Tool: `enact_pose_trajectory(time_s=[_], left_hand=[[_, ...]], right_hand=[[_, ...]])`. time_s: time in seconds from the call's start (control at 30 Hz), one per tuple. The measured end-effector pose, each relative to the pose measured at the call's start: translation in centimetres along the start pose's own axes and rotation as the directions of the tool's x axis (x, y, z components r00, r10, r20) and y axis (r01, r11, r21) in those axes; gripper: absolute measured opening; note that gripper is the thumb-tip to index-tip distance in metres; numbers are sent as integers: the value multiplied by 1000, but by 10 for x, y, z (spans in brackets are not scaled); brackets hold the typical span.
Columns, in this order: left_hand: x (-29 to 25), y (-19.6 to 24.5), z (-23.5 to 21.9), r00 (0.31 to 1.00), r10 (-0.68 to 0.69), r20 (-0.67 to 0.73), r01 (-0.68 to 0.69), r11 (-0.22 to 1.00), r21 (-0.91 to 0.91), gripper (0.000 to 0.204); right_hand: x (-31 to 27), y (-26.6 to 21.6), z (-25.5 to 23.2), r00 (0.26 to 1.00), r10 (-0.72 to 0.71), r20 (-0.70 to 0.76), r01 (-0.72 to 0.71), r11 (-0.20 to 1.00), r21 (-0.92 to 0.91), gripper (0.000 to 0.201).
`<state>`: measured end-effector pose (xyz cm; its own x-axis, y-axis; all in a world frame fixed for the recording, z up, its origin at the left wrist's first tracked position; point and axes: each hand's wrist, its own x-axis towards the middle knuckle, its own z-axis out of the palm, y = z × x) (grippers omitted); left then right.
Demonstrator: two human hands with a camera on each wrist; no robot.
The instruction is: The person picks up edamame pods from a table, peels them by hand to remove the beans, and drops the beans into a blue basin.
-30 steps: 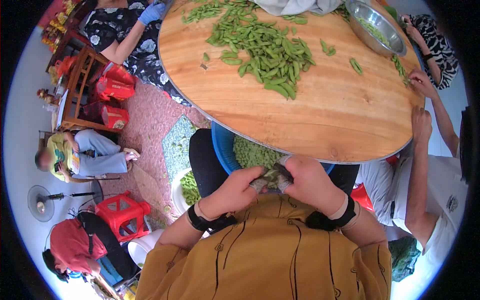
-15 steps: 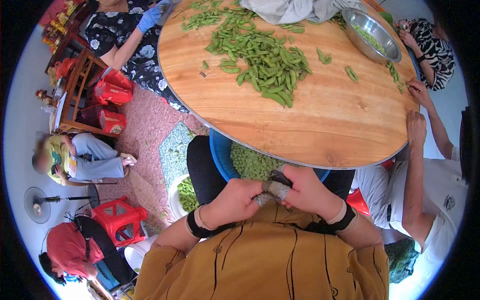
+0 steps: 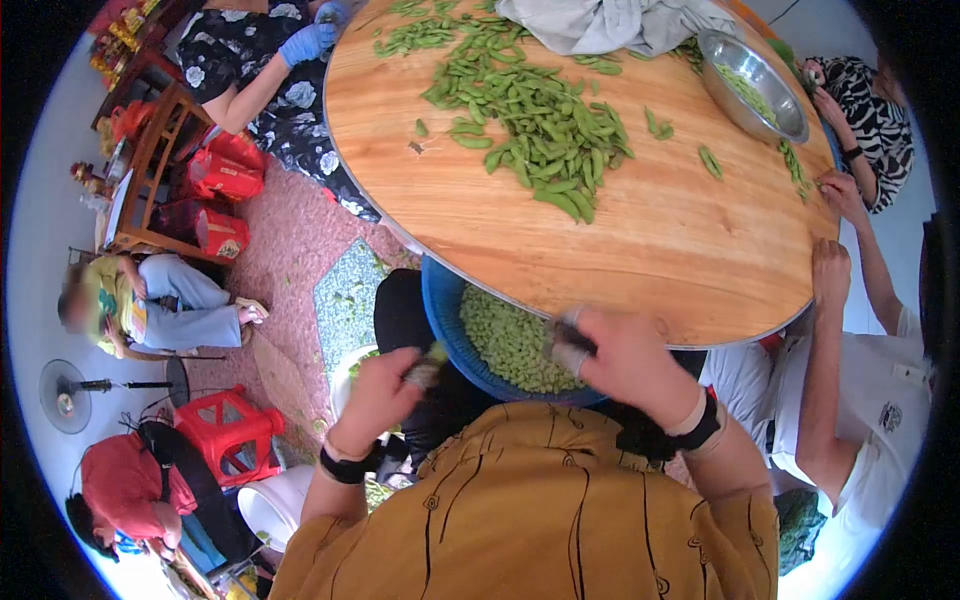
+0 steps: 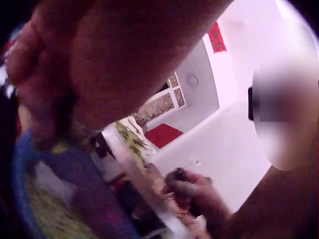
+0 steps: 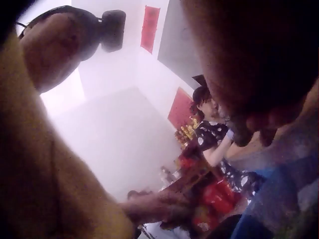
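Note:
In the head view my left hand (image 3: 380,395) is left of the blue basket (image 3: 440,300), blurred, with grey wrapping on its digits. It pinches a green soybean pod (image 3: 437,352) at the fingertips. My right hand (image 3: 635,365) is over the basket's right part, its fingers curled under and its wrapped thumb toward the beans. I cannot tell whether it holds anything. Shelled green beans (image 3: 515,345) fill the basket, which sits between my legs under the table edge. A heap of soybean pods (image 3: 560,130) lies on the round wooden table (image 3: 690,250).
A white bucket (image 3: 342,385) stands on the floor beside my left hand. On the table are a steel bowl (image 3: 735,55) and a grey cloth (image 3: 620,25). Another person's hand (image 3: 830,270) rests at the right table edge. A red stool (image 3: 228,440) stands at left.
My hands were together over the basket; now they are apart. The left has moved left toward the white bucket with a pod, while the right stays over the basket, uncovering more beans.

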<state>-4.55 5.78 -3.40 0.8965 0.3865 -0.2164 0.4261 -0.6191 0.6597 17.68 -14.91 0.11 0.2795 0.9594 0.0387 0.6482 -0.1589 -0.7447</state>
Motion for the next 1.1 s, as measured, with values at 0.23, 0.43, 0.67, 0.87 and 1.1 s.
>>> enact_pose_trajectory(time_s=[0.23, 0.43, 0.67, 0.87, 1.1], left_hand=[[-23, -33, -15, 915, -270, -300, 389, 785, 482, 24], [19, 31, -1, 966, 103, -238, -71, 988, 139, 14], [68, 87, 39, 993, 93, -76, -119, 706, -698, 24], [66, 89, 52, 997, 57, -49, -74, 673, -736, 19], [56, 87, 41, 877, 334, -346, -318, 942, 106, 20]], right_hand=[[72, 28, -22, 916, 3, -402, -183, 893, -410, 15], [85, 34, -11, 889, 94, -449, -282, 884, -373, 20], [26, 1, 5, 913, 266, -309, -219, 959, 179, 26], [0, 4, 6, 895, 428, -128, -304, 793, 528, 22], [2, -17, 5, 900, 423, 103, -374, 630, 681, 27]])
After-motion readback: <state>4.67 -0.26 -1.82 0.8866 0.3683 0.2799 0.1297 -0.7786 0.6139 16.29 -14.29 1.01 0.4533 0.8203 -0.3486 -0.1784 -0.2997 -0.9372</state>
